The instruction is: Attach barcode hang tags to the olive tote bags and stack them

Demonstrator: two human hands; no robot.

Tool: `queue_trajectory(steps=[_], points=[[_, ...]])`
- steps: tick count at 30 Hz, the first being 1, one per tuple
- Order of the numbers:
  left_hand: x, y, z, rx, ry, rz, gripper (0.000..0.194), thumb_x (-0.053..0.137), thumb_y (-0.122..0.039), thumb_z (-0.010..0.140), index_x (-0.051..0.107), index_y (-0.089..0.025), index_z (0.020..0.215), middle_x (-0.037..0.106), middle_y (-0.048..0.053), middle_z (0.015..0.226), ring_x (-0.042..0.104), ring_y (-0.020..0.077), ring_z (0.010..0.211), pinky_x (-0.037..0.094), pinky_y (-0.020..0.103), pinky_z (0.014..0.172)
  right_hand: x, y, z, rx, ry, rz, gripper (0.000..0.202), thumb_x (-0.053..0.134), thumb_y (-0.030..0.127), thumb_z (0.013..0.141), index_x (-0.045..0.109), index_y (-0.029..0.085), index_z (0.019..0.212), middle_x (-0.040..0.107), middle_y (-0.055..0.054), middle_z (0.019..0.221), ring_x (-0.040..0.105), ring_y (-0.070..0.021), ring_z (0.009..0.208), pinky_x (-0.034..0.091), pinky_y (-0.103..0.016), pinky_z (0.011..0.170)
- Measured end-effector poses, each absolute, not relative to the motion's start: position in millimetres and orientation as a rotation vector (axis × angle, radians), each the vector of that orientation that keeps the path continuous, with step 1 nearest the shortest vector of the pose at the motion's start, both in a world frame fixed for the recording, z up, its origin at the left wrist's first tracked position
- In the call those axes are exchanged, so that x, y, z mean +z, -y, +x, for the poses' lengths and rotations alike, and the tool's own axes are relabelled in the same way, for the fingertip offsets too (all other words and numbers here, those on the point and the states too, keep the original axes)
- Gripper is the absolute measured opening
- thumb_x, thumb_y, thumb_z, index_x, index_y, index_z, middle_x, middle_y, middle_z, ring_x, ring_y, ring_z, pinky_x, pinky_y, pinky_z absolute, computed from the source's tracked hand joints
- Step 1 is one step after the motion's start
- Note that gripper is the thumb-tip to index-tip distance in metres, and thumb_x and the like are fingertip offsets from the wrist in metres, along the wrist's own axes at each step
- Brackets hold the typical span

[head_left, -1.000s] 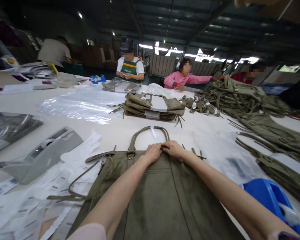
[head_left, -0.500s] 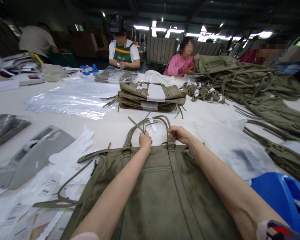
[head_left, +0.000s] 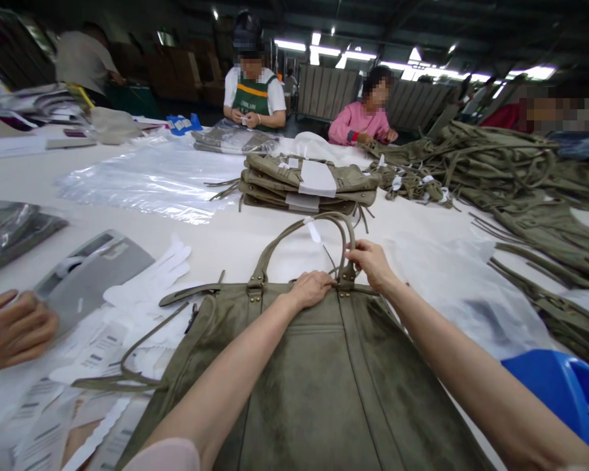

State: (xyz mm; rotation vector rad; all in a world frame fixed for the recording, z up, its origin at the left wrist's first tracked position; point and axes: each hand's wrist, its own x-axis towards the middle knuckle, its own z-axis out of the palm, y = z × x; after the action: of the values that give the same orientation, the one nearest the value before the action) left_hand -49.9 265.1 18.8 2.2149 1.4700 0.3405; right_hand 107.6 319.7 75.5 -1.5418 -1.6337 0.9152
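A bag factory's packing hall: under a dark steel roof hung with strip lights (head_left: 324,50), workers sit along a long white table (head_left: 235,245). Stacks of folded olive-green fabric bags (head_left: 307,183) at centre, a heap of matching straps (head_left: 495,163) at right, clear plastic sleeves (head_left: 147,180) and barcode labels (head_left: 93,356) at lower left.

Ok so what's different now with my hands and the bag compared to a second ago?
The left hand has returned to the top edge of the olive bag. The right hand moved right and now grips the base of the handles, which stand arched. Another person's hand has come in at the left edge. The bag still lies flat on the table.
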Motion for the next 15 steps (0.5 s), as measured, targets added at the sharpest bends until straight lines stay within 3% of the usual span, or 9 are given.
queue_trajectory(steps=[3,5,8,11,15], points=[[16.5,-263.9,-49.8,0.315,-1.437,2.252,0.035,0.034,-0.022,0.086,0.056,-0.029,0.113,0.06,-0.002,0.114,0.053,0.0163,0.107,0.04,0.029,0.092,70.2,-314.7,98.8,0.359,1.872,-1.589,0.044,0.051,0.017,0.068,0.054,0.012,0.112,0.054,-0.015,0.112,0.053,-0.0239,0.096,0.043,-0.036,0.082],[15.8,-262.6,-50.4,0.304,-1.453,2.279,0.034,0.034,-0.024,0.087,0.057,-0.028,0.11,0.064,0.001,0.106,0.057,0.0175,0.099,0.044,0.03,0.086,63.9,-314.3,83.6,0.417,2.072,-1.552,0.044,0.046,0.014,0.073,0.052,0.015,0.117,0.05,-0.014,0.122,0.047,-0.023,0.111,0.037,-0.035,0.093],[16.1,-259.2,-49.1,0.304,-1.539,2.282,0.032,0.032,-0.027,0.088,0.059,-0.019,0.103,0.065,0.008,0.097,0.06,0.0206,0.09,0.046,0.032,0.08,48.1,-323.5,53.0,0.756,2.094,-1.759,0.029,0.055,0.017,0.071,0.06,0.01,0.099,0.06,-0.017,0.103,0.052,-0.027,0.105,0.04,-0.035,0.089],[16.8,-254.0,-44.4,0.341,-1.65,2.275,0.036,0.03,-0.033,0.089,0.054,-0.013,0.108,0.06,0.014,0.104,0.057,0.0253,0.095,0.044,0.038,0.083,29.8,-341.0,29.0,0.915,1.909,-1.898,0.024,0.065,0.02,0.063,0.061,0.008,0.083,0.062,-0.02,0.088,0.056,-0.0307,0.094,0.045,-0.036,0.077],[15.9,-248.1,-38.6,0.371,-1.754,2.341,0.036,0.032,-0.036,0.089,0.052,-0.011,0.106,0.059,0.014,0.102,0.057,0.0272,0.094,0.044,0.04,0.081,13.8,-353.7,20.9,1.239,1.633,-1.76,0.025,0.069,0.029,0.059,0.059,0.011,0.075,0.061,-0.011,0.069,0.058,-0.0229,0.068,0.045,-0.031,0.054]])
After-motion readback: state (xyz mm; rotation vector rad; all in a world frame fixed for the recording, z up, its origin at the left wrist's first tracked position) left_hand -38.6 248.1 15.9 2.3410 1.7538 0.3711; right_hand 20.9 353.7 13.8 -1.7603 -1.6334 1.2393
